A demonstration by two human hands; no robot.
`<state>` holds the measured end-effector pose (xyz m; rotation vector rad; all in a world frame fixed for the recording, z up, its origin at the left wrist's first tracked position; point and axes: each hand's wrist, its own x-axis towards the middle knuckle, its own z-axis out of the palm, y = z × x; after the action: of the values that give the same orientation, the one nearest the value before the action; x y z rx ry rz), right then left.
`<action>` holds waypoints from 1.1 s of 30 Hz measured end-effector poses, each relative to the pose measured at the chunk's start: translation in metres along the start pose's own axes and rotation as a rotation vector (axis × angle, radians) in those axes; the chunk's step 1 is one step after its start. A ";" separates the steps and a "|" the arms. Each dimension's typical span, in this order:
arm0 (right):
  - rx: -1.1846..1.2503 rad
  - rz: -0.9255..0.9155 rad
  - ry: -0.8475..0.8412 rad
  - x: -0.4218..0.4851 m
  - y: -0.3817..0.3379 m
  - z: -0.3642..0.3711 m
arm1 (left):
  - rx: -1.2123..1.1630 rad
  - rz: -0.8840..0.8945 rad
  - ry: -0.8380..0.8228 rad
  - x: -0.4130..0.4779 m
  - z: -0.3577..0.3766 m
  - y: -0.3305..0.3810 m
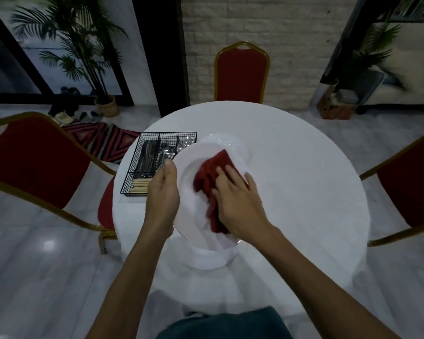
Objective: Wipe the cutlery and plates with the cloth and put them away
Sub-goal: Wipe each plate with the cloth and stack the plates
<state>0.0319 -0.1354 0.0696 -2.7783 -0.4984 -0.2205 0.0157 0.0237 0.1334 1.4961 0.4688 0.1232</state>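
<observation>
Two hands on one white plate, held tilted up over the near-left part of the round white table. Left hand grips the plate's left rim, thumb on the face side, fingers hidden behind the rim. Right hand lies flat on the red cloth, fingers spread and mostly straight, pressing it into the plate's well; can't tell where the thumb sits. Cloth is between right palm and plate, and one squared corner sticks out past the fingertips toward the far right rim. Plate reads as an oval, long axis running far to near, face turned toward the person. Cloth's long axis follows roughly the same line, bunched at the near end. That near end is blurred, so folds are unreadable. Second plate lies just behind, mostly covered. Another plate lies below the near rim, partly covered; can't tell if either is a stack. Black wire caddy sits just left, holding knives, forks and spoons; its right side is cut off by the held plate.
</observation>
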 end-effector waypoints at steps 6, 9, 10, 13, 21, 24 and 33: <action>0.081 -0.176 -0.211 -0.070 -0.034 0.002 | -0.003 -0.028 0.055 0.011 -0.021 0.009; 0.307 -0.158 -0.238 -0.060 -0.065 -0.009 | -0.055 -0.080 0.038 0.004 -0.010 0.003; 0.324 -0.152 -0.195 -0.049 -0.068 -0.008 | -0.053 -0.093 0.026 0.001 -0.005 0.002; 0.288 -0.106 -0.094 -0.016 -0.052 -0.010 | -0.098 -0.131 -0.017 -0.006 0.005 0.001; 0.008 0.040 -0.052 -0.033 -0.009 -0.020 | -0.060 -0.157 0.023 -0.002 -0.023 0.015; 0.098 0.025 -0.214 -0.062 -0.037 -0.035 | -0.074 -0.141 0.048 -0.001 -0.025 0.018; 0.248 -0.033 -0.101 -0.025 -0.058 -0.051 | -0.096 -0.144 -0.112 -0.008 0.008 0.008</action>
<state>-0.0169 -0.1085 0.1283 -2.5490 -0.5554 -0.0228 0.0132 0.0142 0.1432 1.3627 0.4720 -0.0509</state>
